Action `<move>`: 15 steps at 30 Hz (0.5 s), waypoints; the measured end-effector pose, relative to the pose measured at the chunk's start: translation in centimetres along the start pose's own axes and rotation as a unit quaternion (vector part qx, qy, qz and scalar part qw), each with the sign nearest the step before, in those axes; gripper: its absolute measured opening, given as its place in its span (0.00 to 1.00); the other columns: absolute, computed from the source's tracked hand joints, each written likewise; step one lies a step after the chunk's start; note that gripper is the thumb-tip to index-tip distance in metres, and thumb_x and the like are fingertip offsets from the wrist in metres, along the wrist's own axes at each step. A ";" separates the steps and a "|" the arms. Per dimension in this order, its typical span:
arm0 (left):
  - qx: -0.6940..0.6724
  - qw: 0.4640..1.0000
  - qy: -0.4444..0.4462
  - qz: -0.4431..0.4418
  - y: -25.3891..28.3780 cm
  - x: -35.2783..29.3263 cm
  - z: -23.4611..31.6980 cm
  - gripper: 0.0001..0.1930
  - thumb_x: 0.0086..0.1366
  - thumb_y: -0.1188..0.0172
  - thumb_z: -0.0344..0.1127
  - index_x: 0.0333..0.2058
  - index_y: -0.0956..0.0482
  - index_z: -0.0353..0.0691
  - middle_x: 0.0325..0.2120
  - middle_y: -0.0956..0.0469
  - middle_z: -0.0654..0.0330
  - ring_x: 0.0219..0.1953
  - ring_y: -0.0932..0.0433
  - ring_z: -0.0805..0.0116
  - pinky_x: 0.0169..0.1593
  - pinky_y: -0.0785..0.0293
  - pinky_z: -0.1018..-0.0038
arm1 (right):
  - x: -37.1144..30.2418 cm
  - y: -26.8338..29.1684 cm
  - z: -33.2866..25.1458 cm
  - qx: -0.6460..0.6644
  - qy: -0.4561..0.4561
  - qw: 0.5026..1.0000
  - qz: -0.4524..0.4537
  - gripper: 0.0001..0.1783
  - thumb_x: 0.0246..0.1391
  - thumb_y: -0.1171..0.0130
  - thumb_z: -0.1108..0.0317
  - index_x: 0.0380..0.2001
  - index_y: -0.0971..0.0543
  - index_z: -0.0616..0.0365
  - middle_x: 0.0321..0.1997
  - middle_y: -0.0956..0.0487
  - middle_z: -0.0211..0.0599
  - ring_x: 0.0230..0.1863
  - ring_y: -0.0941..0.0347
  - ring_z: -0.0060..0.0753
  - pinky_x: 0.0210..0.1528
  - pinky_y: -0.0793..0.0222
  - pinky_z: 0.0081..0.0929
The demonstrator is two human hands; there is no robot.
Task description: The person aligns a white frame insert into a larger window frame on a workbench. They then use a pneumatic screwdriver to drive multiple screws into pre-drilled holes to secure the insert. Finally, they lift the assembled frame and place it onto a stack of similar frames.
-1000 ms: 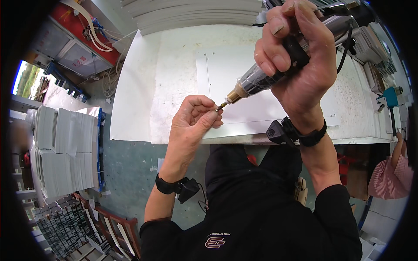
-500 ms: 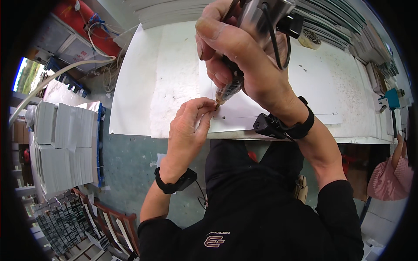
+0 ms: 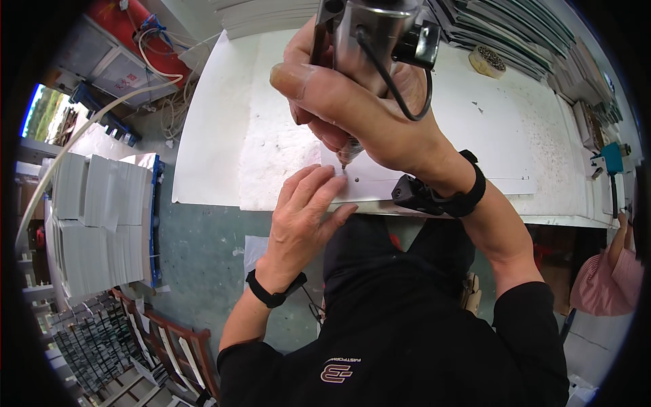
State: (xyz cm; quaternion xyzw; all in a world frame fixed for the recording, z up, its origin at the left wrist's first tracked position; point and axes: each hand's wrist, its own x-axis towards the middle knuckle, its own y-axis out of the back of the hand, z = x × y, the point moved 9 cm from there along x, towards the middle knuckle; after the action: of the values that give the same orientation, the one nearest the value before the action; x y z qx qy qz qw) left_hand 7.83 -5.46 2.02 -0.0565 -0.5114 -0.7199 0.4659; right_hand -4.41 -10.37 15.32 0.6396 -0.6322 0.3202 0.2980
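Note:
My right hand [image 3: 380, 119] is wrapped round a power screwdriver [image 3: 369, 51] with a metal body and a dark cable. The driver points down, and its narrow tip meets the white sheet [image 3: 441, 163] near the front edge. My left hand [image 3: 305, 207] lies just left of the tip, fingers stretched out and thumb apart, pressing on the sheet's near left corner. A small dark round piece [image 3: 357, 180], like a screw head, sits in the sheet just right of the tip. Whether a screw is under the bit is too small to tell.
A round tub of small metal pieces [image 3: 487, 62] stands at the far right of the white table [image 3: 271, 108]. Stacked panels [image 3: 502, 30] line the back. On the left are piles of white boards [image 3: 102, 224]. Another person's pink sleeve [image 3: 607, 285] shows at far right.
My left fingers have let go of their pinch at the driver tip and now lie stretched on the sheet. The driver has come down and upright, its tip on the sheet.

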 end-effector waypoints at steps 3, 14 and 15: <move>0.020 1.000 -0.011 0.006 -0.3 -0.3 0.0 0.25 0.49 0.22 0.29 0.48 0.17 0.39 0.50 0.20 0.55 0.55 0.23 0.50 0.56 0.22 0.60 | -0.5 -0.5 0.9 0.002 -0.091 0.995 -0.038 0.10 0.57 0.31 0.62 0.29 0.19 0.56 0.20 0.21 0.26 0.23 0.26 0.14 0.25 0.31 0.21; 0.041 0.999 -0.025 -0.016 0.2 0.9 0.8 0.21 0.49 0.23 0.30 0.44 0.16 0.38 0.48 0.21 0.55 0.52 0.23 0.52 0.52 0.22 0.61 | -0.4 -2.3 1.4 0.041 -0.222 0.968 -0.113 0.18 0.55 0.26 0.53 0.28 0.19 0.57 0.24 0.19 0.27 0.28 0.23 0.17 0.33 0.28 0.22; 0.050 0.998 -0.024 -0.022 0.3 0.8 0.8 0.21 0.49 0.23 0.30 0.44 0.16 0.39 0.48 0.20 0.56 0.52 0.23 0.52 0.52 0.22 0.61 | 0.0 -2.3 1.0 0.048 -0.180 0.977 -0.104 0.18 0.55 0.26 0.54 0.30 0.19 0.57 0.24 0.20 0.25 0.27 0.25 0.17 0.33 0.30 0.21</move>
State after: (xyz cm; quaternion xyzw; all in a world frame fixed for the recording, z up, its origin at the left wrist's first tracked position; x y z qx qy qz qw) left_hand 7.26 -5.37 3.06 -0.0390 -0.5591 -0.7017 0.4399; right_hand -2.04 -11.10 14.80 0.7624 -0.5894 0.1974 0.1801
